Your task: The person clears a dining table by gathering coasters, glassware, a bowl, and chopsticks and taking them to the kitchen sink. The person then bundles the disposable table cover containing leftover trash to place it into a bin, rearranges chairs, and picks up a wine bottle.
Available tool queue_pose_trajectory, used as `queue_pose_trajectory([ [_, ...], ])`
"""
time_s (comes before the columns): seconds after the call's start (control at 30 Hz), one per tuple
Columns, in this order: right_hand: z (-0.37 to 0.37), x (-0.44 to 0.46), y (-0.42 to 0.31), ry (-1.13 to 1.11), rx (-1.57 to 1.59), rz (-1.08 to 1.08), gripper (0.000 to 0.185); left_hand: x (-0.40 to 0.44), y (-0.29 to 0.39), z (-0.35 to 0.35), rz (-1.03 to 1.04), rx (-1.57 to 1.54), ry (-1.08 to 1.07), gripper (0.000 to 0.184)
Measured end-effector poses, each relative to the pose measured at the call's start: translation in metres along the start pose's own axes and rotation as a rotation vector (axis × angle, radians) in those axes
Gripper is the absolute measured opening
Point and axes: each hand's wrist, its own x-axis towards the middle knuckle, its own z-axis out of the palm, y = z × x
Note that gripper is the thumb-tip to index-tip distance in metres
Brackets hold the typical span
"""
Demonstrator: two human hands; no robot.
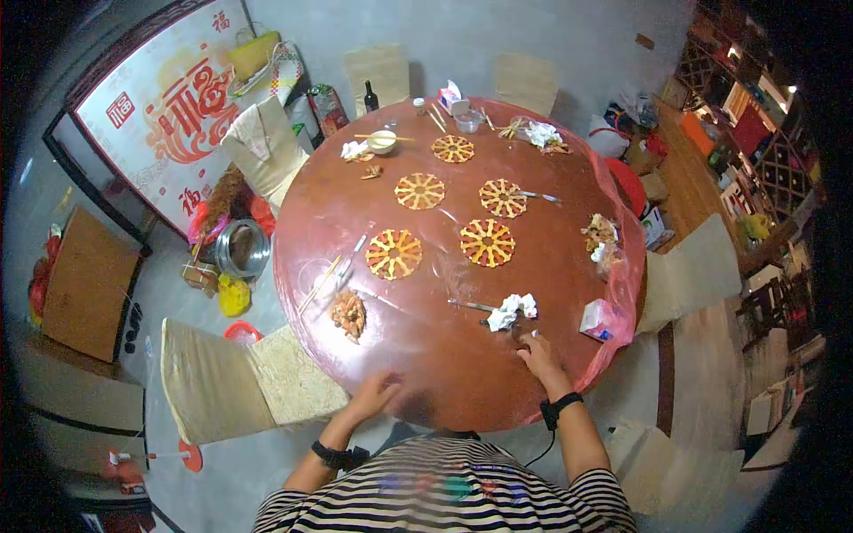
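Note:
My left hand is over the near edge of the round brown table, its fingers apart and nothing in it. At the near right, my right hand reaches over the table beside crumpled white tissues and some dark scraps; its fingertips are too small to tell what, if anything, they touch. A pile of orange-brown scraps lies beyond my left hand. Several round lattice trivets, one of them the near-left trivet, lie across the middle.
Pink plastic film hangs at the table's right side, by a tissue box. At the far side stand a bowl, a dark bottle and another tissue box. Covered chairs, including the near-left chair, surround the table.

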Motion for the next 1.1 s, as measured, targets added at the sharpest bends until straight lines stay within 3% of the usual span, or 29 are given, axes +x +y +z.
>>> queue_pose_trajectory([
  [0.17,-0.019,0.004,-0.018,0.018,0.014,0.042,0.018,-0.004,0.01,0.006,0.012,0.033,0.007,0.036],
  [0.3,-0.017,-0.035,-0.042,-0.037,0.102,-0.053,0.02,-0.001,0.001,0.014,-0.096,-0.09,-0.126,0.047],
  [0.37,-0.004,-0.062,-0.043,0.036,0.274,-0.18,0.021,0.001,0.012,0.026,-0.014,-0.153,-0.177,0.059],
  [0.5,-0.033,-0.116,-0.099,-0.04,0.339,-0.171,0.022,0.016,0.009,0.068,0.235,-0.143,-0.301,0.082],
  [0.6,-0.053,-0.143,-0.112,-0.131,0.357,-0.151,0.023,0.009,0.078,0.082,0.269,-0.099,-0.436,0.088],
  [0.67,-0.065,-0.16,-0.109,-0.118,0.388,-0.138,0.023,0.017,0.077,0.107,0.356,-0.077,-0.507,0.093],
  [0.83,-0.097,-0.198,-0.075,-0.083,0.403,-0.113,0.022,0.019,0.143,0.159,0.385,-0.033,-0.641,0.098],
  [1.0,-0.162,-0.236,-0.009,-0.083,0.374,-0.02,0.023,0.046,0.17,0.263,0.671,-0.002,-0.572,0.094],
  [1.1,-0.197,-0.256,0.051,-0.139,0.339,0.022,0.026,0.055,0.208,0.328,0.658,0.169,-0.488,0.09],
])
